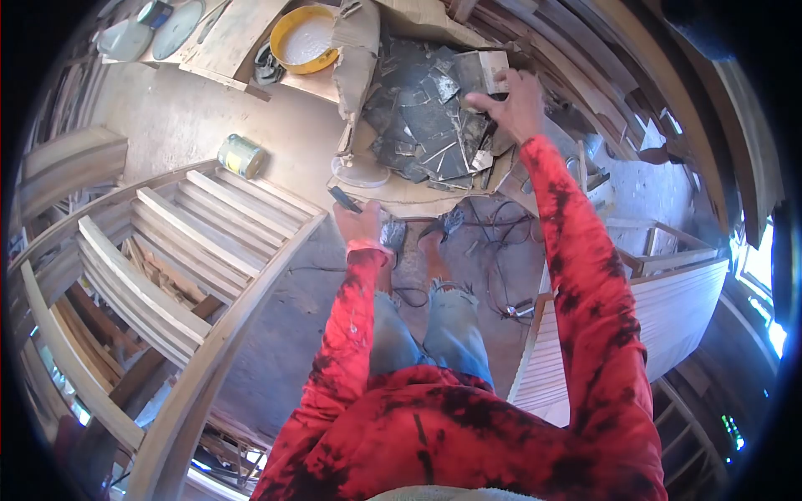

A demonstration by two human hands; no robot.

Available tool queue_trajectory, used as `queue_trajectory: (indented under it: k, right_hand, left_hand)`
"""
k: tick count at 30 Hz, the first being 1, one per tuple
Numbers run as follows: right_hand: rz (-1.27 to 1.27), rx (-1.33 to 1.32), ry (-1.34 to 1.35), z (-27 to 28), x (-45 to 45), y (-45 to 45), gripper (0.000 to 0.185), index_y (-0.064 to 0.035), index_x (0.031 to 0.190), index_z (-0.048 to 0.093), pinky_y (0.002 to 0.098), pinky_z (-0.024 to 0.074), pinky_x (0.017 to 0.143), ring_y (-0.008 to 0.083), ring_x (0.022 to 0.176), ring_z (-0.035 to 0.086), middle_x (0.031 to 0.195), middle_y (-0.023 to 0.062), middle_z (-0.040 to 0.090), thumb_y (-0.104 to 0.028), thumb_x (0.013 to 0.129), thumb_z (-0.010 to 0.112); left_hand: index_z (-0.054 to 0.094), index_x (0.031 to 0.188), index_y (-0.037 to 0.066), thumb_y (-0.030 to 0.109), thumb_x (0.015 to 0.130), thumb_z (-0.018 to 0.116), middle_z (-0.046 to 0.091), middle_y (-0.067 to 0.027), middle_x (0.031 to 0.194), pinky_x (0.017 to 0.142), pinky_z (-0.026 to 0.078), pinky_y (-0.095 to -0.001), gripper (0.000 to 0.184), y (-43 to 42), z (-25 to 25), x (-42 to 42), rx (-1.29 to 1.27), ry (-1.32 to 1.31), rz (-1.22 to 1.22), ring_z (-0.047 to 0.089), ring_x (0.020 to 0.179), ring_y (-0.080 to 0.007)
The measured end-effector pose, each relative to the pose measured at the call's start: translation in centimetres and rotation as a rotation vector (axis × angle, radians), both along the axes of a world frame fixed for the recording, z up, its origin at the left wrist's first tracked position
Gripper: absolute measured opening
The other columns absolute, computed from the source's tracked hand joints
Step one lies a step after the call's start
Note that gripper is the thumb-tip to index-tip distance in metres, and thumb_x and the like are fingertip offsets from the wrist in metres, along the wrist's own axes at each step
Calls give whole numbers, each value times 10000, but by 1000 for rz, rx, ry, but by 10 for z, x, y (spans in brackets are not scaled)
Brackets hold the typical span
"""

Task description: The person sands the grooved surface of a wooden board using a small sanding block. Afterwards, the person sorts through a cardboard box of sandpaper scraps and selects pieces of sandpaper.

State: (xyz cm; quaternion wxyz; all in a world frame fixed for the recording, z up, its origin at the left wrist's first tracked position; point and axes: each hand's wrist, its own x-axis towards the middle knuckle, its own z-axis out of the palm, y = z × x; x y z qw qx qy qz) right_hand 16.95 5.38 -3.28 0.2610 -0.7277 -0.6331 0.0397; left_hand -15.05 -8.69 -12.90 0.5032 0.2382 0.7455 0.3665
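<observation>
My left hand is closed round a small dark flat piece that sticks out past its fingers, near the front edge of the cardboard. Over the right side of a torn cardboard box, my right hand reaches in with thumb and fingers apart, at a light-coloured block or piece. Whether its fingertips touch that piece is hard to tell. Many dark, thin, broken sheets lie heaped in the box. A clear round lid or dish rests at the box's front left.
A yellow tub of pale liquid stands behind, left of the box. A tin can sits by a slatted wooden frame at left. Cords cross the floor near my feet. A white slatted panel leans at right.
</observation>
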Motion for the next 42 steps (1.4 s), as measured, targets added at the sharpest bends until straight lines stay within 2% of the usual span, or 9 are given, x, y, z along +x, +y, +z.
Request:
queue_trajectory:
  k: [3, 4, 6, 13, 18, 21, 30, 35, 42]
  right_hand:
    - [59, 137, -133, -3, 5, -8, 534, -57, 1033, 676, 494, 548, 825, 415, 934, 683, 1048, 212, 685, -485, 772, 860]
    - [31, -214, 18, -9, -4, -21, 557, -51, 1070, 663, 505, 547, 830, 436, 966, 683, 1091, 230, 683, -484, 778, 856]
    - [4, -431, 69, -30, -33, -54, 530, -36, 1051, 669, 497, 549, 827, 457, 940, 687, 1027, 246, 696, -451, 783, 861]
    - [58, -505, 143, -91, -32, -80, 374, 22, 965, 668, 496, 567, 820, 479, 930, 695, 1019, 282, 708, -278, 825, 843]
    - [73, -778, 1144, -36, 14, -76, 175, 31, 1154, 648, 382, 670, 815, 157, 994, 673, 1243, 75, 636, -79, 1031, 586]
    - [97, -755, 1375, -30, 26, -81, 272, 27, 1283, 613, 363, 666, 800, 171, 1093, 655, 1327, 100, 600, -57, 1026, 578]
    - [-69, -544, 1038, -55, 28, -63, 252, 77, 1116, 696, 278, 623, 691, 168, 755, 749, 935, 103, 753, -113, 951, 702]
    - [-217, -526, 882, -23, 1, -66, 209, 73, 1005, 715, 260, 581, 617, 131, 725, 739, 804, 92, 746, -118, 925, 738]
    - [-19, -342, 783, 7, -59, -106, 184, 30, 915, 734, 260, 497, 606, 72, 649, 613, 720, 47, 699, -151, 910, 767]
  left_hand:
    - [524, 1109, -43, 105, 742, 786, 645, -165, 1016, 863, 520, -379, 475, 1, -11, -4, 45, 24, -24, 643, 920, -244]
    - [524, 1109, -43, 105, 742, 786, 645, -165, 1016, 863, 520, -379, 475, -1, -20, -5, 44, 25, -22, 643, 920, -244]
    - [499, 1054, -25, 96, 755, 791, 616, -81, 750, 516, 517, -320, 435, -3, -36, -3, 271, 154, -8, 587, 563, -173]
    - [516, 1034, -47, 132, 748, 797, 642, -108, 745, 548, 544, -344, 440, -3, -35, -13, 211, 293, -111, 612, 598, -186]
    - [513, 1013, -46, 153, 733, 811, 636, -107, 734, 541, 523, -342, 454, -3, -24, -8, 225, 273, -115, 619, 596, -190]
    - [511, 999, -37, 162, 735, 817, 636, -100, 739, 540, 512, -335, 451, -3, -22, -8, 200, 177, -81, 609, 588, -188]
    - [524, 1078, -50, 219, 766, 844, 621, -94, 748, 532, 483, -319, 521, -12, -47, -18, 217, 279, -112, 591, 575, -180]
    - [563, 1141, -20, 231, 875, 815, 591, -56, 774, 557, 469, -294, 445, -37, 22, 6, 159, 301, 56, 571, 592, -157]
    - [564, 1258, -25, 222, 887, 820, 651, -97, 1134, 864, 523, -323, 513, 20, 106, 92, 288, -144, -212, 628, 969, -151]
